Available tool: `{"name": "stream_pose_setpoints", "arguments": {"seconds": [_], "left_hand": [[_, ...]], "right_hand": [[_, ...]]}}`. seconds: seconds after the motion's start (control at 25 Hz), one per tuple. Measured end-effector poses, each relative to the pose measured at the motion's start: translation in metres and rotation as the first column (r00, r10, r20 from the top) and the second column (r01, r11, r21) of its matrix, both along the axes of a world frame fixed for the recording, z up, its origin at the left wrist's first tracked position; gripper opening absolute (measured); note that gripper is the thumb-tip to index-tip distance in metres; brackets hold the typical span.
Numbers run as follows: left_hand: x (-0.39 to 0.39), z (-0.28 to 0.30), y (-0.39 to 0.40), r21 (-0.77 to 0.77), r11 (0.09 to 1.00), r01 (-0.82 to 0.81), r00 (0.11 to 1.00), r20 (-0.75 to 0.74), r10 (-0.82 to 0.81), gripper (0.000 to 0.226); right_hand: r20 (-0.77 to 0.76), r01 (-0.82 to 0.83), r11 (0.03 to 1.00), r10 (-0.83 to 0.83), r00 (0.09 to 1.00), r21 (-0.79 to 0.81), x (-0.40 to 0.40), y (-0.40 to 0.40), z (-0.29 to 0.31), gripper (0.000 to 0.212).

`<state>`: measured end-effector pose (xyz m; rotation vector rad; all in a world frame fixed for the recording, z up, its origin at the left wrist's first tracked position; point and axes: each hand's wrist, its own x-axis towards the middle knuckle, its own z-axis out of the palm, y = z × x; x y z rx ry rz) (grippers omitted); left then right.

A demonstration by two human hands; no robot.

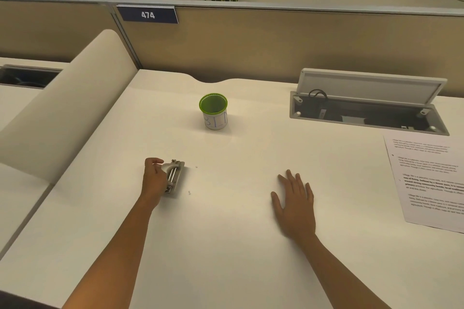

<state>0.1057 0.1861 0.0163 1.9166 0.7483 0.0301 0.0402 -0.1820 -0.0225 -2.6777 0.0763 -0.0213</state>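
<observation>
A grey metal hole punch (175,177) lies on the white desk (226,246), left of centre. My left hand (153,180) curls round its handle from the left side. My right hand (295,202) lies flat on the desk with its fingers spread, holding nothing. A green-rimmed white cup (214,111) with blue writing stands upright farther back. Two tiny white paper dots (189,192) lie just right of the punch.
A printed sheet of paper (431,183) lies at the right edge. An open cable hatch (366,105) with a raised lid sits at the back right. A beige curved divider (67,118) bounds the left; a partition labelled 474 (147,15) stands behind.
</observation>
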Motion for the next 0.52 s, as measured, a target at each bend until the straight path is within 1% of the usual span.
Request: {"name": "stream_pose_setpoints", "arguments": {"seconds": [0.12, 0.2, 0.32, 0.52], "left_hand": [[0.005, 0.003, 0.002, 0.139, 0.989, 0.054, 0.997, 0.038, -0.06, 0.018], [0.007, 0.001, 0.0, 0.183, 0.981, 0.07, 0.996, 0.044, -0.079, 0.019], [0.009, -0.004, -0.004, 0.21, 0.975, 0.07, 0.995, 0.058, -0.084, 0.019], [0.011, -0.007, -0.005, 0.184, 0.982, 0.043, 0.995, 0.077, -0.058, 0.018]], "right_hand": [[0.003, 0.001, 1.0, -0.001, 1.0, -0.007, 0.0, -0.001, -0.002, 0.052], [0.012, 0.002, 1.0, -0.002, 1.0, -0.011, 0.001, -0.001, -0.003, 0.051], [0.019, 0.004, 1.0, -0.004, 1.0, -0.012, 0.001, -0.001, -0.004, 0.051], [0.019, 0.003, 1.0, -0.003, 1.0, -0.011, 0.0, -0.001, -0.004, 0.05]]}}
